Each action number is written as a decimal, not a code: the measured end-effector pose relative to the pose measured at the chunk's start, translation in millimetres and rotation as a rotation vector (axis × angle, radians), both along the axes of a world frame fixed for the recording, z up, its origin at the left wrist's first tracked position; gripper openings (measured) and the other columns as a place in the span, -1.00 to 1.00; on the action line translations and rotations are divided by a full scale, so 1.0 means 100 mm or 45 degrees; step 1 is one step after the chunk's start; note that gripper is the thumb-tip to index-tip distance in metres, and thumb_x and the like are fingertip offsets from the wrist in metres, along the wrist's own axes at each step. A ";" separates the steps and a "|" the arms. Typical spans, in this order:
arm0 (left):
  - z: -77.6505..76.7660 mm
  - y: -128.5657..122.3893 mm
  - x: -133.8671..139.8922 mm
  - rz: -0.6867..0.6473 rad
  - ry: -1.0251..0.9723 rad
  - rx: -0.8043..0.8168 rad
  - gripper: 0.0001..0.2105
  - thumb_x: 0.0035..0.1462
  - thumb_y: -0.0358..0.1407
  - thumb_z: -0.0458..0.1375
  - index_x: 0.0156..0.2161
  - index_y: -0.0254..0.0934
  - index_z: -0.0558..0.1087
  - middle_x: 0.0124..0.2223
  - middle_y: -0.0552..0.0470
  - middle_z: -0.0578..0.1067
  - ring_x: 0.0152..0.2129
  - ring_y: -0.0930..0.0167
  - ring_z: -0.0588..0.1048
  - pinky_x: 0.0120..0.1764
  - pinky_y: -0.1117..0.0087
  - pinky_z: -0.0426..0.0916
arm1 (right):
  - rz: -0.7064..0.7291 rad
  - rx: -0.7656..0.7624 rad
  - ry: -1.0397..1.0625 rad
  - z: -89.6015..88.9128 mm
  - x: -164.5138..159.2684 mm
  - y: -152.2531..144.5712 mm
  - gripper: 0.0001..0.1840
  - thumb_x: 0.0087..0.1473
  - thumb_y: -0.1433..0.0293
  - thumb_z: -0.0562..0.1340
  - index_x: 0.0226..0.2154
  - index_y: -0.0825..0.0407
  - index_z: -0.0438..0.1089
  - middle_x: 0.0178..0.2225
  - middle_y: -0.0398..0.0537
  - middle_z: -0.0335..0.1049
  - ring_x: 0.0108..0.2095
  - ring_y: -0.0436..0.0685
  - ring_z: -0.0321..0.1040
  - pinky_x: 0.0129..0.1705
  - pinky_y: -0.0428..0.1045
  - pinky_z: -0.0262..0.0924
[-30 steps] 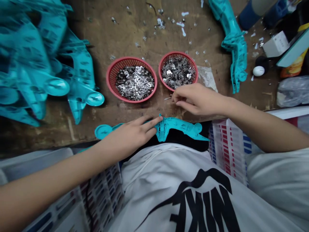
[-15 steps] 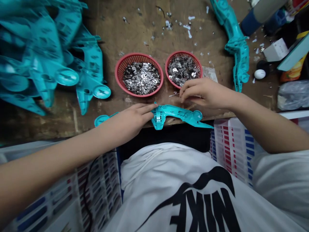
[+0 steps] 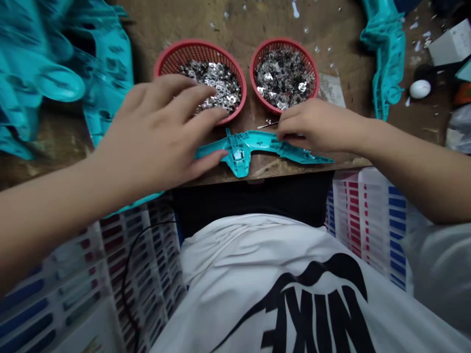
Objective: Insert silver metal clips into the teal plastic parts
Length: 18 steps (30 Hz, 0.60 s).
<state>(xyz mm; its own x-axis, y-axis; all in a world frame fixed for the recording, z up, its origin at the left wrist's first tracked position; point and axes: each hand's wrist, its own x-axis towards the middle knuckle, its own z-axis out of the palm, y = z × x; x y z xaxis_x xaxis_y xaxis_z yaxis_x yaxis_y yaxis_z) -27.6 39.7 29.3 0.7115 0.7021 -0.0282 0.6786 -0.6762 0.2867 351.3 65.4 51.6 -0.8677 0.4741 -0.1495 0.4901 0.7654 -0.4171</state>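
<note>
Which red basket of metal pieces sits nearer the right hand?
The smaller-looking red basket, on the right: its near rim is just beyond the right hand. The wider red basket sits further left, partly hidden behind the left hand.

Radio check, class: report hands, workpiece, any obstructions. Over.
Left hand spread open, partly hiding left round red plastic basket. Right hand curled at long teal plastic part, grip unclear. Part on brown wooden table, left end behind left hand.
</note>
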 end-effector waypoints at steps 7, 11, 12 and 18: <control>-0.29 0.03 -0.05 0.102 0.073 0.020 -0.26 0.75 0.16 -0.17 0.58 -0.36 0.45 0.71 -0.37 0.44 0.77 -0.23 0.28 0.79 -0.40 -0.05 | 0.079 0.040 -0.119 0.00 0.00 0.02 -0.68 0.64 0.48 0.21 0.10 0.05 0.72 0.06 0.05 0.68 0.05 0.25 0.62 0.17 0.16 0.43; -0.34 0.00 -0.05 0.099 -0.001 0.038 -0.34 0.71 0.09 -0.07 0.61 -0.26 0.39 0.70 -0.28 0.45 0.76 -0.16 0.30 0.79 -0.35 -0.10 | 0.075 0.027 -0.044 -0.02 0.03 0.04 -0.63 0.68 0.41 0.18 0.10 0.05 0.75 0.05 0.07 0.70 0.02 0.25 0.64 0.13 0.16 0.45; -0.35 0.00 -0.05 0.100 -0.009 0.039 -0.35 0.70 0.09 -0.06 0.61 -0.25 0.40 0.69 -0.27 0.46 0.76 -0.16 0.31 0.79 -0.34 -0.09 | 0.077 0.016 -0.035 -0.03 0.04 0.05 -0.62 0.69 0.39 0.18 0.11 0.05 0.76 0.06 0.08 0.71 0.03 0.26 0.65 0.14 0.17 0.45; -0.24 0.07 -0.03 0.129 -0.016 -0.003 -0.29 0.68 0.16 -0.03 0.63 -0.24 0.41 0.70 -0.22 0.47 0.72 -0.19 0.38 0.76 -0.38 0.06 | 0.080 -0.027 0.038 -0.07 0.08 0.10 -0.61 0.70 0.36 0.19 0.11 0.05 0.78 0.08 0.12 0.74 0.01 0.26 0.65 0.13 0.16 0.47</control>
